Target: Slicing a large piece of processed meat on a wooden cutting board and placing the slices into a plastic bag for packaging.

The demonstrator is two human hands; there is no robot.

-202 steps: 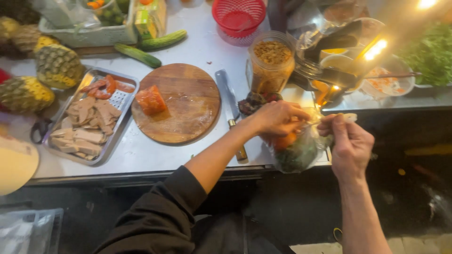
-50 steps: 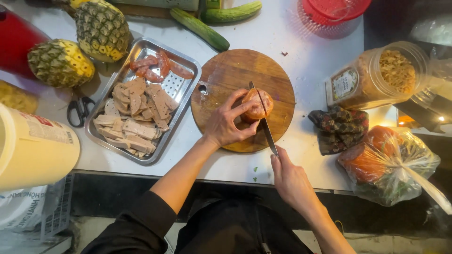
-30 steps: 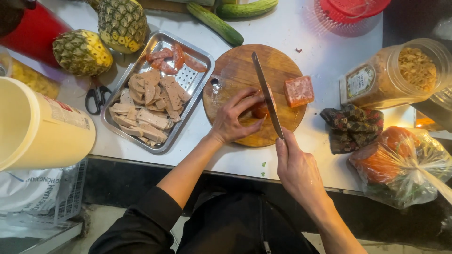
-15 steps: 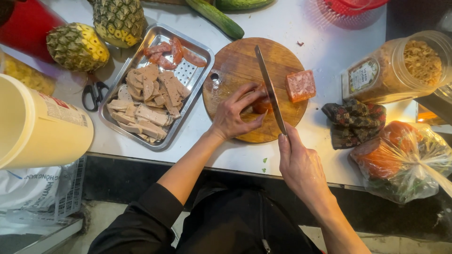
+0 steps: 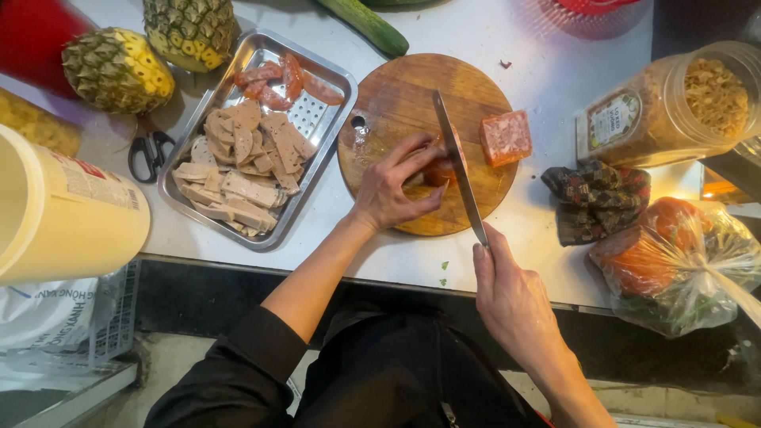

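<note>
A white counter (image 5: 507,36) runs along the top of the view, crowded with food and tools, with a dark floor below its edge. The left hand (image 5: 392,190) rests on a round wooden cutting board (image 5: 396,95), its fingers curled and pressed together on a reddish piece of meat (image 5: 438,170), pinning it to the wood. The right hand (image 5: 511,293) is wrapped tight around the handle of a knife (image 5: 456,162), forefinger stretched along the top; the blade lies across the piece, right beside the left fingertips. A second pink block of meat (image 5: 506,137) sits apart at the board's right edge. Left of the board stands a metal tray (image 5: 321,119) with pale meat slices (image 5: 238,170) and some red sausage slices. Scissors (image 5: 149,152) lie beside the tray, near two pineapples (image 5: 119,70). A cucumber (image 5: 365,24) lies above the board. To the right are a dark patterned cloth (image 5: 594,198), a clear plastic jar (image 5: 674,103) and a tied plastic bag (image 5: 682,261).
</note>
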